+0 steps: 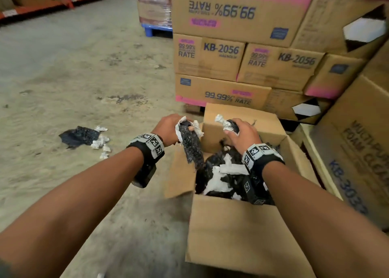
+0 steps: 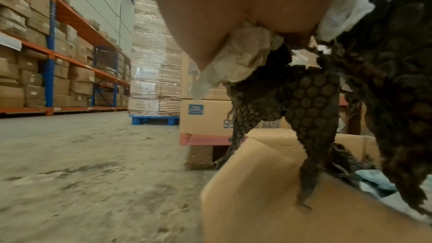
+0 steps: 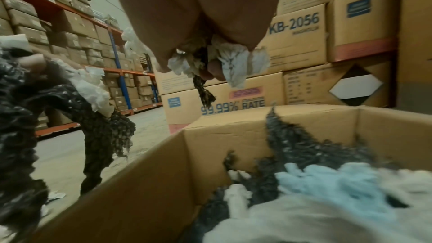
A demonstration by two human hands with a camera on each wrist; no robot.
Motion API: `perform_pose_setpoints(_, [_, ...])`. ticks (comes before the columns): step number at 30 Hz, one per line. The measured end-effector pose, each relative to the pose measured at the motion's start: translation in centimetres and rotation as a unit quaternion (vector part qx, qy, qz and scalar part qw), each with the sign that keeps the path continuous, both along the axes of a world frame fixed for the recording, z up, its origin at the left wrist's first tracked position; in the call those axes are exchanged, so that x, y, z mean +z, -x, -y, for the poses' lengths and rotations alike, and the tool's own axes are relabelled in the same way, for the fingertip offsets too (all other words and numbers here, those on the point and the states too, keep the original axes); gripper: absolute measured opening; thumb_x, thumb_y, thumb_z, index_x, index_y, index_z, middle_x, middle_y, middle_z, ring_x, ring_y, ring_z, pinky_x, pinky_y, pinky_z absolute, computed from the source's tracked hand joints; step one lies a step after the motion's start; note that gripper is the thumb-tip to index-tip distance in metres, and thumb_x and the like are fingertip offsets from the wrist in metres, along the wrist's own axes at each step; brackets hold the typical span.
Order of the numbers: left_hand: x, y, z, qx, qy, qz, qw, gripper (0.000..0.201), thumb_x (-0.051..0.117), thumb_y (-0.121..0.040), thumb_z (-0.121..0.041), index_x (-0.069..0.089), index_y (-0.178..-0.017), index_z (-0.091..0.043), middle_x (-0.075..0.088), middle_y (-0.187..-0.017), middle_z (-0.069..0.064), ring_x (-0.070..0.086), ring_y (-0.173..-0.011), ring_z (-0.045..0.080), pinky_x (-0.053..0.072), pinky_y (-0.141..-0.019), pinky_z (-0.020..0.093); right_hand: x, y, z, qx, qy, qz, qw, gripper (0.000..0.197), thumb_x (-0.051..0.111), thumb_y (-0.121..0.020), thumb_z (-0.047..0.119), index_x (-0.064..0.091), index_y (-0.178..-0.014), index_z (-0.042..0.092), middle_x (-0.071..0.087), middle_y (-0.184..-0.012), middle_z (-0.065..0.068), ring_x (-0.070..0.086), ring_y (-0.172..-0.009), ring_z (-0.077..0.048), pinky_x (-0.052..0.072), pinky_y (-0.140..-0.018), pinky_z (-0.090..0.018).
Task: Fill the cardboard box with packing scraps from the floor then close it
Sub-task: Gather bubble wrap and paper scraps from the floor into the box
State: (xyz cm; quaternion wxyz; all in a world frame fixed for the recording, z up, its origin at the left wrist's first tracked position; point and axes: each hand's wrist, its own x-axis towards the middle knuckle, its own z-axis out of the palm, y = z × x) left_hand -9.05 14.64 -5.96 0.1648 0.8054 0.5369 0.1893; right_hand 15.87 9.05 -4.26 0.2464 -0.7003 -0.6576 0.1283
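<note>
An open cardboard box (image 1: 231, 231) stands on the floor, partly filled with black bubble wrap and white paper scraps (image 1: 221, 172). My left hand (image 1: 168, 128) grips a bundle of black bubble wrap and white paper (image 1: 190, 145) just over the box's left flap (image 1: 179, 172); the same bundle (image 2: 311, 103) hangs below my palm in the left wrist view. My right hand (image 1: 240, 130) holds a smaller wad of white paper and black wrap (image 1: 226, 123) above the box's far side; that wad (image 3: 233, 62) shows under the fingers.
More black wrap and white paper scraps (image 1: 84, 137) lie on the concrete floor to the left. Stacked printed cartons (image 1: 242, 52) rise right behind the box and another carton (image 1: 353, 161) stands at its right. Shelving racks (image 2: 46, 53) line the far left.
</note>
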Motion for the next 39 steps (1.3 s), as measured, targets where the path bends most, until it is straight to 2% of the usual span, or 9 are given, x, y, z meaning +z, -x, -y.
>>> perform_pose_setpoints(4, [0.2,-7.5,1.7,-0.047,-0.014,0.028,0.998,0.04,0.067,-0.077,-0.012,0.066,-0.116,-0.017,0.068,-0.105,0.01,0.061,-0.095,0.024,0.043,-0.087,0.025,-0.1,-6.6,1.6,-0.016,0.023,-0.006,1.0,0.045,0.058,-0.092,0.034,0.05,-0.132,0.016,0.059,-0.124,-0.011,0.051,-0.117,-0.03,0.04,-0.099,-0.034])
perform_pose_setpoints(9, [0.1,-16.4,3.6,-0.09,0.028,-0.003,0.996,0.05,0.051,-0.074,-0.033,0.064,-0.113,-0.003,0.066,-0.109,0.022,0.061,-0.102,0.035,0.047,-0.091,0.039,-2.5,-13.8,2.8,-0.052,0.067,0.003,0.996,0.045,0.058,-0.092,0.033,0.05,-0.132,0.015,0.058,-0.128,-0.012,0.051,-0.12,-0.03,0.04,-0.099,-0.034])
perform_pose_setpoints(12, [-2.4,-19.9,3.8,-0.083,0.079,-0.067,0.991,0.051,0.058,-0.084,-0.037,0.052,-0.13,-0.017,0.062,-0.119,0.015,0.057,-0.109,0.035,0.045,-0.096,0.039,-5.1,-16.3,3.2,-0.066,0.142,-0.003,0.988,0.047,0.055,-0.092,0.033,0.045,-0.135,0.017,0.054,-0.129,-0.015,0.05,-0.118,-0.032,0.04,-0.098,-0.035])
perform_pose_setpoints(19, [-4.9,-21.4,4.5,-0.121,0.25,-0.228,0.933,0.088,0.056,-0.076,-0.049,0.013,-0.15,-0.026,0.039,-0.141,0.019,0.045,-0.126,0.037,0.04,-0.103,0.04,-8.4,-17.0,2.7,0.063,0.41,0.056,0.908,0.089,0.06,-0.083,0.028,0.004,-0.152,0.033,0.004,-0.161,-0.009,0.021,-0.144,-0.034,0.034,-0.108,-0.036])
perform_pose_setpoints(24, [-5.4,-19.7,3.9,-0.136,0.287,-0.281,0.906,0.092,0.064,-0.081,-0.044,0.003,-0.149,-0.04,-0.014,-0.159,0.007,0.01,-0.146,0.033,0.021,-0.115,0.044,-8.6,-16.1,2.7,0.108,0.443,0.114,0.883,0.096,0.056,-0.083,0.011,-0.008,-0.151,0.035,-0.001,-0.161,-0.011,0.024,-0.143,-0.037,0.041,-0.105,-0.039])
perform_pose_setpoints(29, [-4.0,-19.0,3.9,-0.183,0.285,-0.206,0.918,0.102,0.062,-0.071,-0.068,0.003,-0.149,-0.038,-0.018,-0.159,-0.002,0.003,-0.148,0.024,0.008,-0.119,0.042,-9.2,-16.2,2.4,0.131,0.363,0.111,0.916,0.075,0.06,-0.087,0.016,0.022,-0.151,0.027,0.054,-0.136,-0.012,0.058,-0.114,-0.03,0.048,-0.088,-0.03])
perform_pose_setpoints(33, [-4.8,-20.0,3.3,-0.17,0.246,-0.181,0.937,0.096,0.054,-0.079,-0.067,-0.001,-0.15,-0.034,-0.006,-0.161,0.002,0.005,-0.148,0.023,0.007,-0.118,0.038,-9.0,-16.4,1.6,0.038,0.247,0.016,0.968,0.07,0.069,-0.082,0.025,0.032,-0.141,0.029,0.044,-0.141,-0.011,0.052,-0.122,-0.03,0.046,-0.1,-0.041])
perform_pose_setpoints(37, [-6.4,-21.0,3.4,-0.187,0.265,-0.278,0.904,0.099,0.051,-0.075,-0.074,-0.01,-0.147,-0.041,-0.011,-0.16,0.003,0.006,-0.147,0.028,0.01,-0.118,0.047,-8.2,-16.1,1.6,0.042,0.313,0.054,0.947,0.073,0.058,-0.081,0.039,0.025,-0.146,0.037,0.004,-0.16,-0.002,0.019,-0.144,-0.032,0.028,-0.114,-0.048])
perform_pose_setpoints(39, [-6.7,-21.5,3.5,-0.171,0.272,-0.343,0.883,0.099,0.046,-0.073,-0.078,-0.009,-0.146,-0.042,-0.013,-0.16,0.003,0.009,-0.147,0.033,0.015,-0.117,0.054,-7.9,-15.9,2.0,0.073,0.345,0.089,0.932,0.05,0.043,-0.088,0.038,0.041,-0.138,0.035,0.014,-0.158,-0.008,0.031,-0.137,-0.033,0.031,-0.112,-0.048])
